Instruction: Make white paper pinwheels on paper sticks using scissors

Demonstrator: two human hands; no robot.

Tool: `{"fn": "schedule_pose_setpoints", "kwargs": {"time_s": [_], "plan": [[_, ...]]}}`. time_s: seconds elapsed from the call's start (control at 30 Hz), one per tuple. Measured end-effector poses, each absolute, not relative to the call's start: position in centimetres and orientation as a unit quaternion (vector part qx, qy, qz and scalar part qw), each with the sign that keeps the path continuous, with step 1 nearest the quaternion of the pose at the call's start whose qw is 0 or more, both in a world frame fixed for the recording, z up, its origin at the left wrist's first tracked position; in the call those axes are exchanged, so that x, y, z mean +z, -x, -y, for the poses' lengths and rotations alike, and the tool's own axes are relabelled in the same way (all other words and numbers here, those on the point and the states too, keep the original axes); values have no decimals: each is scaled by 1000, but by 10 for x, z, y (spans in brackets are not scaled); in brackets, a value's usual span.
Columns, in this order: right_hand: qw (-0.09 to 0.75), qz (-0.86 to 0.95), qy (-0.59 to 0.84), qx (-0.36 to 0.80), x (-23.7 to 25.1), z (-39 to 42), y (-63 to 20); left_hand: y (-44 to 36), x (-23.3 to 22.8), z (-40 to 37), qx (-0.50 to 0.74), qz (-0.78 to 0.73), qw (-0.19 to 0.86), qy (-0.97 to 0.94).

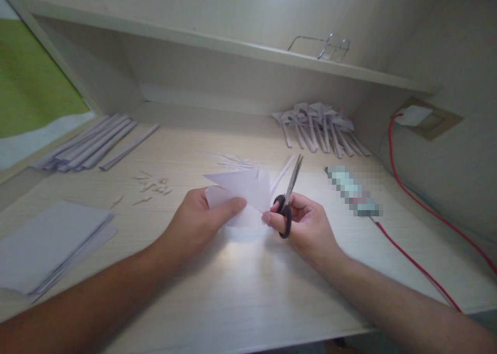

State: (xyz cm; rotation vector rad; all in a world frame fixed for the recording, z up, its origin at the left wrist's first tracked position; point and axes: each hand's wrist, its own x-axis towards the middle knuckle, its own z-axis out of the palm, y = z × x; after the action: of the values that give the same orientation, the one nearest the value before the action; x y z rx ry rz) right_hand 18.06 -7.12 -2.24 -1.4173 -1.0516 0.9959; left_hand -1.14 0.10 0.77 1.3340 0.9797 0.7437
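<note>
While the left hand [194, 222] pinches a folded white paper sheet [243, 191] just above the pale wooden table [248, 286], the black-handled steel scissors [288, 201], fingers of the right hand [306, 224] threaded through, lie immediately right of it, blades nearly closed, pointing away up-right.

One scissors [289, 198], one glasses [330, 47].

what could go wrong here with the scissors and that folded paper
The right hand holds the scissors with the blades close beside the folded paper, and the left hand pinches that paper near the same edge, so a cut might nick the left thumb. The red cable trails across the desk by the right forearm and might get snagged. Loose paper scraps could scatter if brushed.
</note>
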Motion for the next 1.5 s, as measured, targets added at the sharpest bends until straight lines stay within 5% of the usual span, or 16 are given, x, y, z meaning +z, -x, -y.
{"fn": "schedule_pose_setpoints", "kwargs": {"time_s": [0.4,1.5], "plan": [[281,554,621,477,-8,73,-217,23,15,-24,484,-375,633,-473],[271,552,609,501,-8,75,-210,22,5,-26,454,-393,620,-505]]}}
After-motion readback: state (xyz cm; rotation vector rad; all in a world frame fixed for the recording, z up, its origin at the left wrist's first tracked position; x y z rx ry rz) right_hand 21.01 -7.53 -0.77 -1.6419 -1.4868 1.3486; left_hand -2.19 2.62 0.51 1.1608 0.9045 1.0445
